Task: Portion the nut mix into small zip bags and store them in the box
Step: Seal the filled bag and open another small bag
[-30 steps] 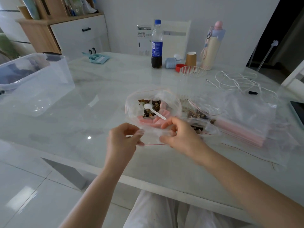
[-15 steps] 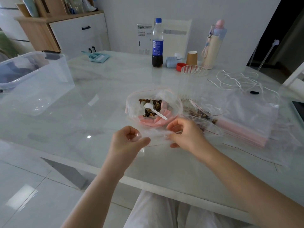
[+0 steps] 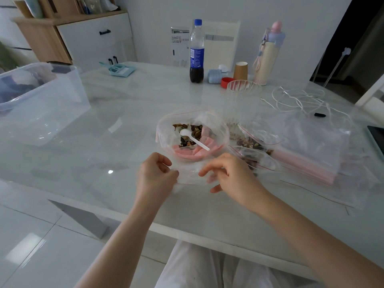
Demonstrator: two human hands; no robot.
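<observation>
From the head camera, both hands work at the near edge of the pale counter (image 3: 62, 163). The left hand (image 3: 155, 175) has its fingers curled in, pinching one side of a small clear zip bag (image 3: 188, 173) between thumb and forefinger. The right hand (image 3: 230, 177) takes the bag's other side; its forefinger and thumb are spread a little around the film, and it seems to pinch it, though the clear plastic makes the contact hard to read. The bag hangs between the two hands, just above the counter and just in front of the nut mix (image 3: 190, 134). That mix lies in a pink dish wrapped in a larger open zip bag (image 3: 166, 129), with a white spoon (image 3: 194, 139) resting on the nuts. To the right, filled small bags (image 3: 251, 148) lie beside a stack of empty zip bags (image 3: 311, 150). The clear storage box (image 3: 41, 104) stands well apart at the far left. A cola bottle (image 3: 196, 53), a paper cup (image 3: 240, 70) and white cables (image 3: 299, 98) sit farther back.
</observation>
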